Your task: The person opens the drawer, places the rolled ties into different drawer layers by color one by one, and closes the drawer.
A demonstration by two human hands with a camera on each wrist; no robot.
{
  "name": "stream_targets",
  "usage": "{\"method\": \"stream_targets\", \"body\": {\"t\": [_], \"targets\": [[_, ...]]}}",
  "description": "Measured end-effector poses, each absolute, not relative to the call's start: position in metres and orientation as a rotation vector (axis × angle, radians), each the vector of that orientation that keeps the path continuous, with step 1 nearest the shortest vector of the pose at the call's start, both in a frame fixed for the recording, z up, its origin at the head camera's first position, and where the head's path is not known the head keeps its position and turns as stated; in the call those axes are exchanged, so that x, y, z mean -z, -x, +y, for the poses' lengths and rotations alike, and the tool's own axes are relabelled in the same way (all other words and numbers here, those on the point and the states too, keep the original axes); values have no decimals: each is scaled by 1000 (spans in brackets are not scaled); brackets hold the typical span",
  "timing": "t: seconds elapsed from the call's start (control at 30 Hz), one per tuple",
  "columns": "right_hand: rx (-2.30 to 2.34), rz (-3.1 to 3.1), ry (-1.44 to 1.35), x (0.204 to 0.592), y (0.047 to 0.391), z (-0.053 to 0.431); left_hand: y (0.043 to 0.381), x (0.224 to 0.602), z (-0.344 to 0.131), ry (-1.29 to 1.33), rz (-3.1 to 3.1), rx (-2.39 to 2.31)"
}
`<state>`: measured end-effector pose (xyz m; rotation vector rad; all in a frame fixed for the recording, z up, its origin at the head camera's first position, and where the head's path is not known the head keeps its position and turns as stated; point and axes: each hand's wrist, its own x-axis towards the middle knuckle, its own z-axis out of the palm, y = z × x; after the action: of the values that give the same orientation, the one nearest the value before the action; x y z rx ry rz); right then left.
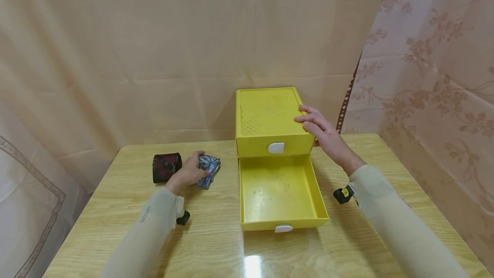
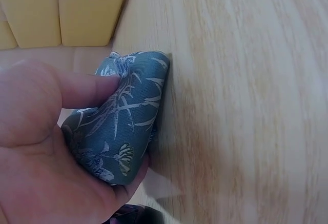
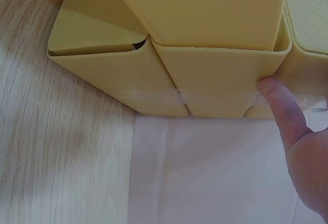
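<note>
My left hand (image 1: pixel 189 171) pinches a folded blue cloth (image 2: pixel 120 116) with pale leaf and flower figures, thumb on one face and fingers behind. In the left wrist view the cloth is close over the wooden tabletop. My right hand (image 1: pixel 323 132) rests on the right top edge of a yellow drawer unit (image 1: pixel 270 106), its fingers fairly straight. One fingertip (image 3: pixel 269 85) touches the unit's side in the right wrist view. The unit's middle drawer (image 1: pixel 278 190) is pulled out, with bare floor and a white handle (image 1: pixel 284 228). The top drawer (image 1: pixel 251 146) is closed.
A dark cylindrical thing with red patterning (image 1: pixel 166 167) is on the wooden table (image 1: pixel 115 226), left of my left hand. A beige curtain (image 1: pixel 173 55) hangs behind the table, and a pink floral one (image 1: pixel 436 76) hangs at the right.
</note>
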<state>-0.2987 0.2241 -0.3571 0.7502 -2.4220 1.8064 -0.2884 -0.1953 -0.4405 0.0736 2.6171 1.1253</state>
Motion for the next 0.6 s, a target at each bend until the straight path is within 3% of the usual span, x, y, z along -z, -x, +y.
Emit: {"method": "stream_targets", "body": {"t": [0.6], "targets": [[-1816, -2424, -748, 357, 299, 224, 285, 441, -194, -63, 2637, -1140]]}}
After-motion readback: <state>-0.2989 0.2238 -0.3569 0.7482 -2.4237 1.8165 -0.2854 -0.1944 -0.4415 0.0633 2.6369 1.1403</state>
